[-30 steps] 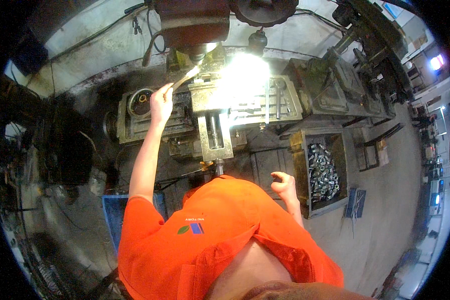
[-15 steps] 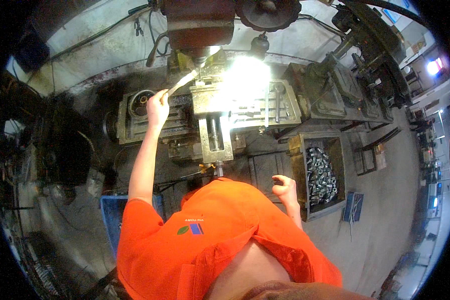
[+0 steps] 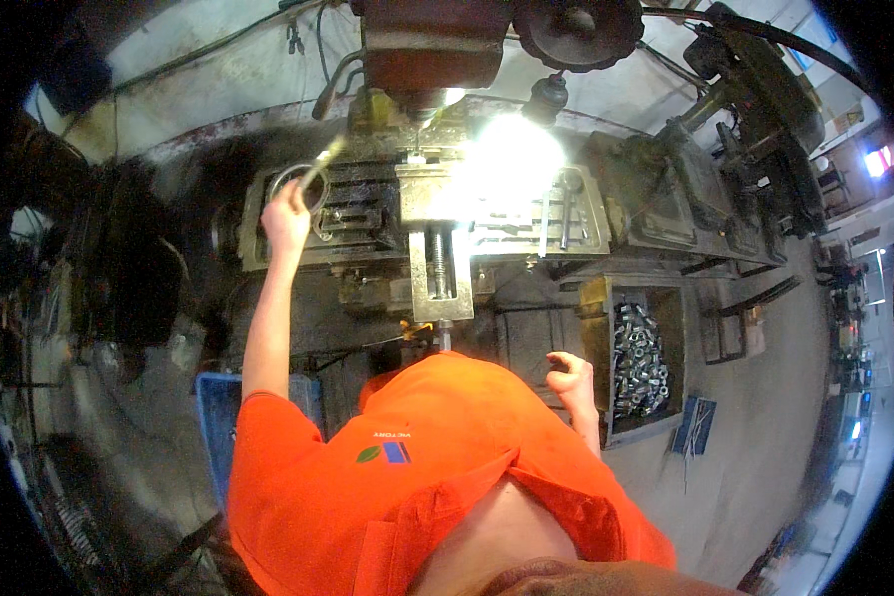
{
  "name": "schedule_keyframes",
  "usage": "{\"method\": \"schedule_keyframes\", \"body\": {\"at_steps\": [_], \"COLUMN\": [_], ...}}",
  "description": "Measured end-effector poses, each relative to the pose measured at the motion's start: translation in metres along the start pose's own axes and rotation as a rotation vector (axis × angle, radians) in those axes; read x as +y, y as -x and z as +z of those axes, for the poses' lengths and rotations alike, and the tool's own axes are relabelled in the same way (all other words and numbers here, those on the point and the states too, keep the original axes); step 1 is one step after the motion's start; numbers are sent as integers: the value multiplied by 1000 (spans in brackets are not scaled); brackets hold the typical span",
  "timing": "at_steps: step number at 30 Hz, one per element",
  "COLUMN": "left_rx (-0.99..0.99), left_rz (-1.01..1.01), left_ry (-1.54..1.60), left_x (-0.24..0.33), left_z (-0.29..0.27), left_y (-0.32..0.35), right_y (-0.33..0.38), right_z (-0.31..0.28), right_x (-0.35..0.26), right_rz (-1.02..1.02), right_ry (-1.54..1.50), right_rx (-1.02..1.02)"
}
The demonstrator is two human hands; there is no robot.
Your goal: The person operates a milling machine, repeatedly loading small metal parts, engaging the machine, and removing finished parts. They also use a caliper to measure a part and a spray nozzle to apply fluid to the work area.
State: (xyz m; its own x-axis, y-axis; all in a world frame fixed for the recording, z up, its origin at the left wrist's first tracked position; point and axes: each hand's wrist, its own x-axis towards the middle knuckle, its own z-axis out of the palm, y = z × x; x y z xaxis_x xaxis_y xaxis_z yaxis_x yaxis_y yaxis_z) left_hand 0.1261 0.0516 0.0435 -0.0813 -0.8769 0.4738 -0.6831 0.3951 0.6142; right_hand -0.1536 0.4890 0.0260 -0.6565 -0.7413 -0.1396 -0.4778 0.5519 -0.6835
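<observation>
My left hand (image 3: 286, 217) is closed round the handle of a brush (image 3: 325, 159), its pale end blurred and pointing up and away. The hand is at a round pan (image 3: 320, 207) on the left part of the machine table (image 3: 258, 253). In the middle of that table sits a machine vise (image 3: 426, 194), its screw toward me. My right hand (image 3: 573, 384) is held low beside my body, fingers curled; a small dark patch shows at the fingertips, and what it is I cannot make out.
A machine head (image 3: 432, 50) hangs above the vise, beside a glaring lamp (image 3: 515, 154). Wrenches (image 3: 566, 214) lie on the table's right part. A box (image 3: 593, 348) of metal nuts (image 3: 639, 363) stands at right. A blue crate (image 3: 214, 417) is at left.
My left hand has drawn the brush away from the vise, to the left, over to the round pan. My right hand stays nearly where it was. The whole view has shifted slightly.
</observation>
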Motion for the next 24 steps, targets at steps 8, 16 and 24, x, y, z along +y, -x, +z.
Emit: {"method": "schedule_keyframes", "body": {"at_steps": [8, 16, 24], "left_rx": [-215, -320, -590], "left_rz": [180, -104, 57], "left_ry": [-451, 37, 581], "left_x": [-43, -14, 34], "left_z": [13, -6, 103], "left_y": [17, 6, -17], "right_y": [-11, -33, -33], "right_z": [0, -68, -281], "right_x": [-7, -16, -199], "right_rz": [-5, -236, -1000], "right_ry": [-17, 109, 627], "right_rx": [-37, 153, 825]}}
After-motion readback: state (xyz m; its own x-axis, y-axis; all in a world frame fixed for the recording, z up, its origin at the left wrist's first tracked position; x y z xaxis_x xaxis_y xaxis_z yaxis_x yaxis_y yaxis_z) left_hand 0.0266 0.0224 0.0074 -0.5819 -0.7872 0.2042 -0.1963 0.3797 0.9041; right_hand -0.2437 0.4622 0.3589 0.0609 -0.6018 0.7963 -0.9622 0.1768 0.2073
